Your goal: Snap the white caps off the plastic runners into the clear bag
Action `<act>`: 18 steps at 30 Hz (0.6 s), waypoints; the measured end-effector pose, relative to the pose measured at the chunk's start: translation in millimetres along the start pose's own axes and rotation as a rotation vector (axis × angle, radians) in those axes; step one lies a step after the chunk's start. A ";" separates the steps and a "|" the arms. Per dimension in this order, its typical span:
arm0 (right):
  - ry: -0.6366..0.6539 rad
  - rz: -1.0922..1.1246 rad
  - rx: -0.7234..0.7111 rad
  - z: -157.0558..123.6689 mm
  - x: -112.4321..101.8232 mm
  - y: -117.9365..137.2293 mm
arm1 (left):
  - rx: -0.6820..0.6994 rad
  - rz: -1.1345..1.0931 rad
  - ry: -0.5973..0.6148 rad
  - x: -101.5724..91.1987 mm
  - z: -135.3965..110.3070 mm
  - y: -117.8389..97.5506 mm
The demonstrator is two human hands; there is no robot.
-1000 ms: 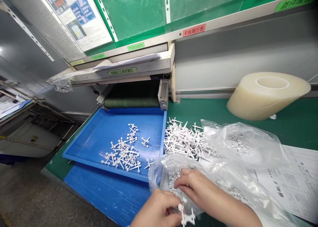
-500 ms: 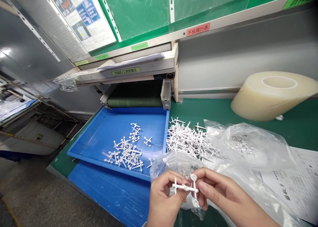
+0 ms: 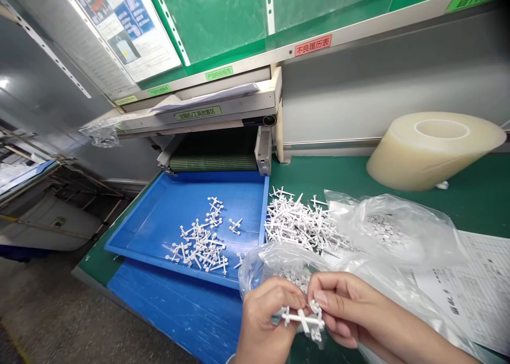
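White plastic cross-shaped sprue (image 3: pixel 303 317) (knobbed tips) pinched in grip of left hand (image 3: pixel 265 327), right hand (image 3: pixel 342 312).

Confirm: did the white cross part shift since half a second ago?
Yes. The white cross part moved down, farther below the near rim of the blue tray.

The small cross-shaped part (image 3: pixel 303 318) at the bottom centre is white plastic, matt and smooth. The bags (image 3: pixel 394 231) at right are thin clear film — glossy, wrinkled. The tray (image 3: pixel 167 215) is smooth blue plastic with soft shine. The counter (image 3: pixel 342 175) has a matt green mat — the tape roll (image 3: pixel 432 151) looks milky, translucent.
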State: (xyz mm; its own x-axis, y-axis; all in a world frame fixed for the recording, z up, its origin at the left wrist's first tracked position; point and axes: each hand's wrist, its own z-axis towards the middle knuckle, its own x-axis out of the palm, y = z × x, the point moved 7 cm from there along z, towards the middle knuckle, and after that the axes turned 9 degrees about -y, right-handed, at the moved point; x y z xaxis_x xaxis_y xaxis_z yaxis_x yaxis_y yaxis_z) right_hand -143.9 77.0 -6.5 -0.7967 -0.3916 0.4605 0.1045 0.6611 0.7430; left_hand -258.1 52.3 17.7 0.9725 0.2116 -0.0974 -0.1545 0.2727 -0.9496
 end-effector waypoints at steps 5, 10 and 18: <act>-0.196 -0.230 -0.235 -2.7 -14.3 11.5 | -0.171 0.008 0.003 0.3 -1.8 7.6; -0.453 -0.498 -0.497 -19.3 -22.9 21.3 | -0.501 -0.049 -0.006 4.9 -10.4 23.7; -0.213 -0.099 -0.198 -7.7 -19.4 0.8 | -0.487 0.045 -0.054 -0.5 -4.2 22.8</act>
State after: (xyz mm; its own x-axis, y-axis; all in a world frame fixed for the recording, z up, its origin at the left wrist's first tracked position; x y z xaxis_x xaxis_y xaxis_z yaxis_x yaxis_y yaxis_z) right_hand -123.8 80.2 -11.0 -0.9133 -0.2911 0.2850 0.1178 0.4809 0.8688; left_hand -261.3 54.5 -5.2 0.9545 0.2647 -0.1378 -0.0839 -0.2052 -0.9751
